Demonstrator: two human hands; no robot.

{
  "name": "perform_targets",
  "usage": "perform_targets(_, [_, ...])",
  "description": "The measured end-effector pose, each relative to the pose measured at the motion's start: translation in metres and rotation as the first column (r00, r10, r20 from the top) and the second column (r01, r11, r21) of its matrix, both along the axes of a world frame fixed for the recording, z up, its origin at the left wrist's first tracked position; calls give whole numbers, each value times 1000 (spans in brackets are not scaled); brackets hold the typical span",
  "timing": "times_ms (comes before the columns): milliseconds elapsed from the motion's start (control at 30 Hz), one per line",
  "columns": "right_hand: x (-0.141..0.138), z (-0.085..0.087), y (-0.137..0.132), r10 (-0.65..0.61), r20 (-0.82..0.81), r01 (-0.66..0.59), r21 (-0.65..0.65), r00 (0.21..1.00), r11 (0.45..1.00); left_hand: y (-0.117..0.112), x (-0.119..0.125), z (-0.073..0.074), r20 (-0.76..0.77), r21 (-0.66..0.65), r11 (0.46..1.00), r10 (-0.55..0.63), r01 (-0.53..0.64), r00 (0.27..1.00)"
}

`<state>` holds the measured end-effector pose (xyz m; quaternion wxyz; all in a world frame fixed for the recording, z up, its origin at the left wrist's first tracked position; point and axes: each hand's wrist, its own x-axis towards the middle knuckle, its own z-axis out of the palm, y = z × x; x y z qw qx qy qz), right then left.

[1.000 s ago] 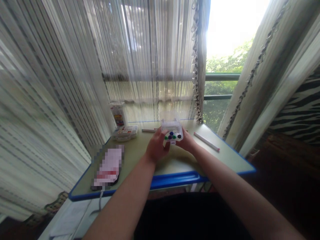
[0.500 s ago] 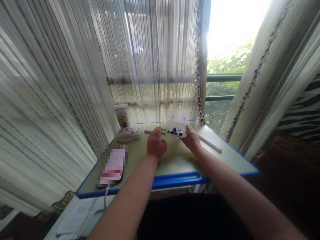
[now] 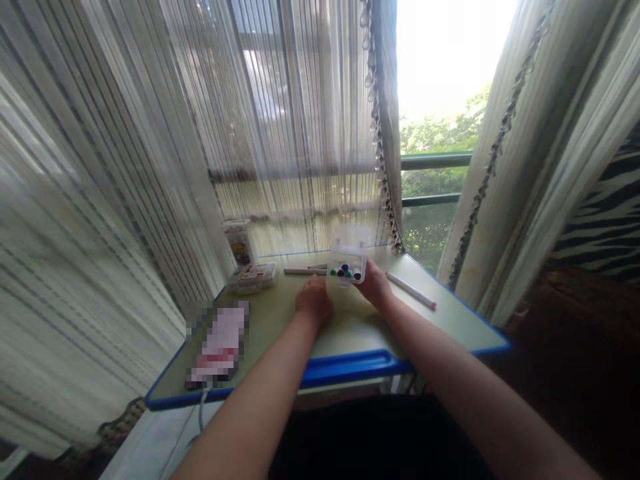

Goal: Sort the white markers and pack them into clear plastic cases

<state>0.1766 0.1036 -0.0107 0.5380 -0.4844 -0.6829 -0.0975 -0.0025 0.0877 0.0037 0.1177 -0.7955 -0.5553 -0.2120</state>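
My right hand (image 3: 374, 284) is closed around the right side of a clear plastic marker case (image 3: 342, 260). Its lid is raised, and several round coloured ends in green, blue, purple and black show inside. Low over the tabletop, just left of the case, my left hand (image 3: 313, 299) has its fingers curled forward; what they hold, if anything, is hidden. Beyond its fingertips lie white markers (image 3: 303, 271). Another white marker (image 3: 411, 291) with a pinkish end rests to the right of my right hand.
The pale tabletop (image 3: 280, 320) has a blue rim. At its back left are a flat clear box (image 3: 253, 277) and an upright clear container (image 3: 238, 245). A blurred-out phone (image 3: 220, 343) with a cable lies front left. Curtains (image 3: 280, 200) hang behind.
My left hand has come down towards the tabletop, and its outstretched fingers have curled. The case stays in my right hand, tilted a little differently. The camera view has shifted slightly.
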Motion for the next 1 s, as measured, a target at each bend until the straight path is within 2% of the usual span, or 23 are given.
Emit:
perform_targets(133, [1, -3, 3, -3, 14, 3, -4, 1000, 1000, -1, 1, 8, -45, -157, 984, 75, -82, 996])
perform_targets(267, [4, -4, 5, -8, 2, 8, 5, 1000, 1000, -1, 1, 11, -83, -212, 971, 99, -114, 992])
perform_targets(433, [5, -5, 4, 1, -11, -1, 32, 1000, 1000, -1, 1, 8, -74, -213, 974, 67, -81, 995])
perform_targets(600, [4, -5, 5, 0, -13, 1, 26, 1000, 1000, 3, 3, 6, -65, -147, 985, 84, -93, 994])
perform_targets(733, [4, -6, 4, 6, -44, -5, 15, 999, 1000, 8, 4, 6, -106, -181, 979, 75, -93, 992])
perform_targets(867, [9, -5, 2, 2, -56, -2, 0, 998, 1000, 13, 7, 7, -149, -130, 990, 40, -60, 988])
perform_targets(1000, [15, -5, 3, -37, -50, 35, -35, 998, 999, 23, 14, 9, -155, -140, 984, 90, -112, 984])
